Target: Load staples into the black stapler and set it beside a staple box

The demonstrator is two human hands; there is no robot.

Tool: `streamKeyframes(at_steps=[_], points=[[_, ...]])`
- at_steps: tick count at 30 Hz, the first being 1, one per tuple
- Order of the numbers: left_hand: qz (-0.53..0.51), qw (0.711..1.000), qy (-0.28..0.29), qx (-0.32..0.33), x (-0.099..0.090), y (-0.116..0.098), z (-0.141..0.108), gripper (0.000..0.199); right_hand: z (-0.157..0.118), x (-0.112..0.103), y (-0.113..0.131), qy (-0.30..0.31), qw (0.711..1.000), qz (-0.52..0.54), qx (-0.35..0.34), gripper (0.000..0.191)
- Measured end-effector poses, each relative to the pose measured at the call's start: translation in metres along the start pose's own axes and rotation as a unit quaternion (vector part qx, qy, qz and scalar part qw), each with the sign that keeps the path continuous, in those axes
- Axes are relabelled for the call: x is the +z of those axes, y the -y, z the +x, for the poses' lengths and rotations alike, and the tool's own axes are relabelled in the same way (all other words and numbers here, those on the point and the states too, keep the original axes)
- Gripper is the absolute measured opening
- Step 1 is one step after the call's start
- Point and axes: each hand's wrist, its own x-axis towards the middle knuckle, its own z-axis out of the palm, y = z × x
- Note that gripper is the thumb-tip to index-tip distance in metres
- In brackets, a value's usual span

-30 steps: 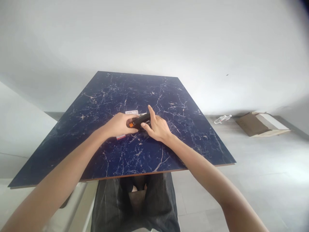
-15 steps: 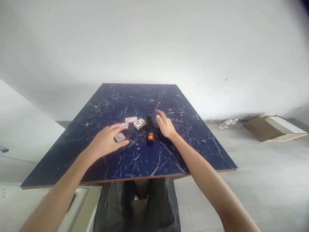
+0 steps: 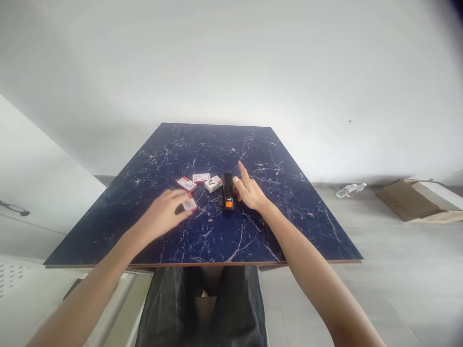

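Note:
My left hand has its thumb and fingers closed around a small red-and-white staple box, at the left of the group. Just beyond its fingertips lies a second red-and-white box. A flat white box with a red border and a white box with a dark picture are beside it. To their right, a black stapler with an orange patch at its near end lies lengthwise. My right hand rests at the stapler's right side, index finger stretched forward, thumb at the stapler's edge; its lower fingers are partly hidden.
All this lies on a dark blue marbled table, whose far edge is near a pale wall. On the floor to the right are a clear plastic bottle and a cardboard box. My legs are below the near edge.
My left hand has closed on the staple box and shifted it slightly right. My right hand has moved left to the stapler, its index finger now straighter. The view has shifted a little.

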Motion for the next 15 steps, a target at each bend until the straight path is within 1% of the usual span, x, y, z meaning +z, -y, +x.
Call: streamKeyframes(at_steps=[2,4,5,7,9,10,12,13,14,15], points=[[-0.038,0.998,0.024,0.039,0.005,-0.016,0.004,0.044,0.000,0.000,0.002,0.010,1.000,0.016,-0.002,0.077],[-0.081,0.995,0.028,0.060,0.012,-0.034,0.017,0.048,0.000,0.000,0.005,0.018,1.000,0.020,-0.010,0.083],[-0.104,0.992,0.028,0.060,0.016,-0.043,0.025,0.052,0.000,0.000,0.006,0.019,1.000,0.015,-0.015,0.087],[-0.148,0.987,0.037,0.051,0.021,-0.057,0.040,0.066,-0.001,-0.002,0.007,0.018,1.000,-0.006,-0.024,0.093],[-0.167,0.983,0.043,0.057,0.022,-0.063,0.049,0.076,-0.001,-0.004,0.008,0.025,0.999,-0.025,-0.028,0.090],[-0.167,0.983,0.041,0.063,0.019,-0.061,0.050,0.078,-0.001,-0.006,0.008,0.032,0.999,-0.030,-0.029,0.087],[-0.147,0.987,0.010,0.061,0.011,-0.049,0.050,0.068,-0.001,-0.009,0.009,0.048,0.998,-0.033,-0.025,0.083],[-0.129,0.990,-0.016,0.052,0.006,-0.039,0.049,0.058,-0.001,-0.010,0.009,0.054,0.998,-0.033,-0.023,0.082],[-0.104,0.992,-0.058,0.031,0.000,-0.027,0.048,0.046,0.000,-0.011,0.010,0.059,0.997,-0.034,-0.019,0.081],[-0.077,0.992,-0.095,0.008,-0.004,-0.014,0.047,0.040,0.000,-0.011,0.011,0.063,0.997,-0.037,-0.016,0.080]])
